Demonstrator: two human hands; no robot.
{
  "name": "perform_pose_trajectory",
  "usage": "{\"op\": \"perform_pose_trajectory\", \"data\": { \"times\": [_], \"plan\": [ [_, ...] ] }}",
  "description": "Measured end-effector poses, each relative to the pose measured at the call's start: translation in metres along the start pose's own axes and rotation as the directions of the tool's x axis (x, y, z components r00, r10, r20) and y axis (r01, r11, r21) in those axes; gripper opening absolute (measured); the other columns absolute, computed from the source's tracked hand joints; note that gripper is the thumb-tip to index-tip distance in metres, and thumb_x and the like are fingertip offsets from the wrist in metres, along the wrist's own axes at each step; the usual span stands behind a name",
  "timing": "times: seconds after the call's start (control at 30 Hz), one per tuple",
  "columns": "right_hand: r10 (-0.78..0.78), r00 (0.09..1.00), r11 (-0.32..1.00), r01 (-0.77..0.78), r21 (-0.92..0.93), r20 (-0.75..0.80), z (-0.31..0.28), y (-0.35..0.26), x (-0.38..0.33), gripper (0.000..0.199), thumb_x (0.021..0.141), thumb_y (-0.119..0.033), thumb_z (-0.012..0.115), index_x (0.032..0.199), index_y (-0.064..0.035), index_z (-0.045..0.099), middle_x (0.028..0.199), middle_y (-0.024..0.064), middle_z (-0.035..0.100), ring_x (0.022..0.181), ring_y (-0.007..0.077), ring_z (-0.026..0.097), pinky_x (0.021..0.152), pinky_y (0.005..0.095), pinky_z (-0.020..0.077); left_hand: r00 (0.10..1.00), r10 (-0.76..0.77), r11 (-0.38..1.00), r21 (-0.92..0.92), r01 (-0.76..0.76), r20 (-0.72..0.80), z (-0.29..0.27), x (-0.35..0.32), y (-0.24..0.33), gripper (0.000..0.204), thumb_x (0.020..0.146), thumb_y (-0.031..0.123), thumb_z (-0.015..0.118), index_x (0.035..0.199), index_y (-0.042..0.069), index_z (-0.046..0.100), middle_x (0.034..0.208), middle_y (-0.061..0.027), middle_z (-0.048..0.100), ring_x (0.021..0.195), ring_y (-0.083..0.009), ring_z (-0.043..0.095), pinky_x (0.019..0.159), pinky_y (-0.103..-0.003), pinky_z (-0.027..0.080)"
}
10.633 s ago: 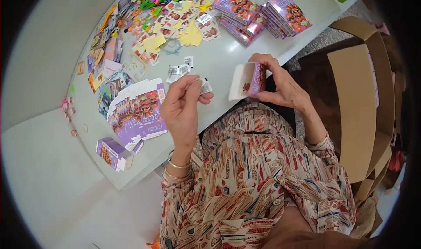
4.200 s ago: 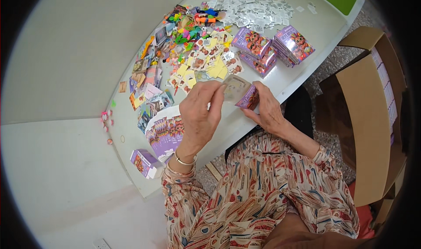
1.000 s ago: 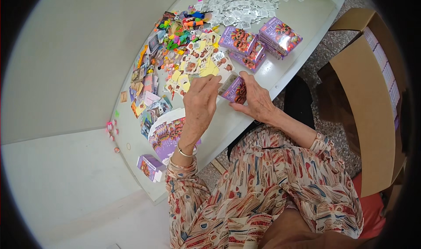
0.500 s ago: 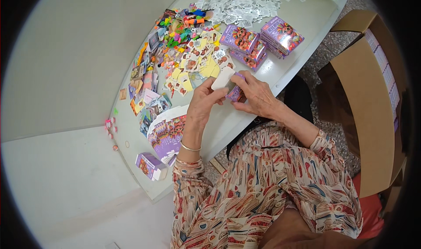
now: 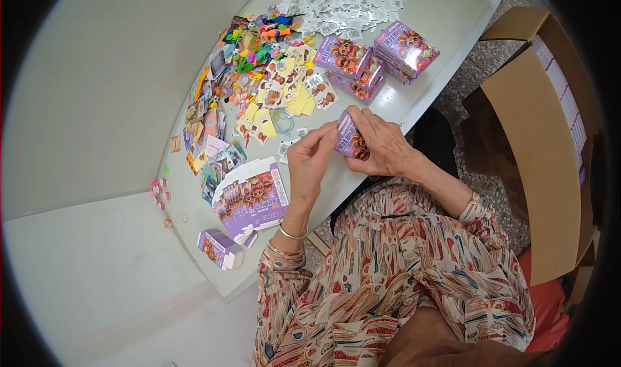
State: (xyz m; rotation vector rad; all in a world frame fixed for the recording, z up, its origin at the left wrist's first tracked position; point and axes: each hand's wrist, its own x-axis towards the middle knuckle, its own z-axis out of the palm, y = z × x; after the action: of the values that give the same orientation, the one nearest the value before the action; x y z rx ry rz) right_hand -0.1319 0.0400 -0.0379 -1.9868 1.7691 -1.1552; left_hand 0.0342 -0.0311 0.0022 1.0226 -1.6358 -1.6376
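My right hand (image 5: 386, 146) grips a small purple cardboard box (image 5: 351, 138) printed with colourful cartoon figures, just above the table's near edge. Its fingers wrap the box's right side. At the box's left end, my left hand (image 5: 309, 163) pinches the edge with thumb and forefinger; the exact contact is partly hidden. Past my hands lie stacked purple boxes (image 5: 343, 56) of the same kind, with another stack (image 5: 407, 47) beside them. Left of my left wrist is a fanned pile of flat, unfolded purple cartons (image 5: 255, 195).
An opened-out purple box (image 5: 220, 247) stands at the table's left corner. Across the table lie yellow and picture stickers (image 5: 291, 89), small plastic toys (image 5: 255, 53), picture cards (image 5: 223, 163) and a heap of white packets (image 5: 349, 8). A big cardboard carton (image 5: 530, 153) stands at right.
The white flap that stood out from the box no longer shows; the box end looks folded in. My left hand has turned, its fingers now at the box's edge. The view has shifted slightly.
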Motion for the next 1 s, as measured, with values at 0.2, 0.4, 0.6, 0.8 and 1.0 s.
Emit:
{"op": "perform_pose_trajectory", "data": {
  "times": [0.2,0.4,0.6,0.8,1.0],
  "plan": [
    [-0.013,1.000,0.999,0.012,0.053,0.017,-0.005,0.004,-0.003,0.080,0.064,-0.024,0.074,0.128,0.0032,0.034,0.099,0.0210,0.054,0.083,0.0376,0.061,0.066,0.0426,0.0520,0.996,-0.081,0.992,-0.100,0.077,-0.034,0.010,0.003,0.012,0.025,0.088,0.005,0.065,0.112,-0.002,0.066,0.095,-0.0030,0.067,0.084,-0.0059,0.059,0.076,-0.021,0.048],
    [-0.039,0.999,0.995,0.039,0.097,0.001,-0.010,0.000,-0.004,0.076,0.065,-0.024,0.073,0.125,0.0024,0.035,0.097,0.0205,0.055,0.083,0.0378,0.061,0.066,0.0423,0.0522,0.995,-0.001,1.000,0.013,0.002,-0.098,0.009,0.002,0.003,0.022,0.088,0.006,0.065,0.108,-0.003,0.068,0.087,-0.0018,0.067,0.078,-0.0035,0.056,0.069,-0.020,0.046],
    [0.015,1.000,0.994,-0.017,0.108,0.021,-0.010,0.001,-0.007,0.080,0.066,-0.025,0.074,0.128,0.0032,0.031,0.100,0.0227,0.054,0.081,0.0395,0.061,0.066,0.0439,0.0521,0.973,0.233,0.842,0.500,-0.204,0.005,0.022,-0.014,0.011,0.029,0.086,-0.002,0.058,0.115,-0.004,0.062,0.097,-0.0161,0.069,0.082,-0.0194,0.067,0.073,-0.029,0.051],
    [0.019,1.000,0.990,-0.016,0.137,-0.020,-0.004,0.001,-0.007,0.085,0.068,-0.028,0.074,0.132,0.0015,0.028,0.104,0.0243,0.051,0.080,0.0410,0.061,0.066,0.0453,0.0520,0.848,0.525,0.573,0.707,-0.414,0.072,0.038,-0.022,-0.003,0.043,0.079,-0.006,0.056,0.122,-0.003,0.056,0.117,-0.0231,0.060,0.107,-0.0389,0.060,0.090,-0.042,0.049],
    [-0.029,0.999,0.992,0.033,0.119,-0.041,0.000,0.004,-0.007,0.084,0.068,-0.030,0.075,0.134,-0.0019,0.031,0.100,0.0200,0.050,0.077,0.0391,0.061,0.065,0.0453,0.0523,0.880,0.466,0.641,0.651,-0.407,0.092,0.032,-0.016,-0.007,0.042,0.080,-0.006,0.057,0.122,-0.002,0.056,0.118,-0.0226,0.060,0.110,-0.0378,0.059,0.090,-0.041,0.049]
  ]
}}
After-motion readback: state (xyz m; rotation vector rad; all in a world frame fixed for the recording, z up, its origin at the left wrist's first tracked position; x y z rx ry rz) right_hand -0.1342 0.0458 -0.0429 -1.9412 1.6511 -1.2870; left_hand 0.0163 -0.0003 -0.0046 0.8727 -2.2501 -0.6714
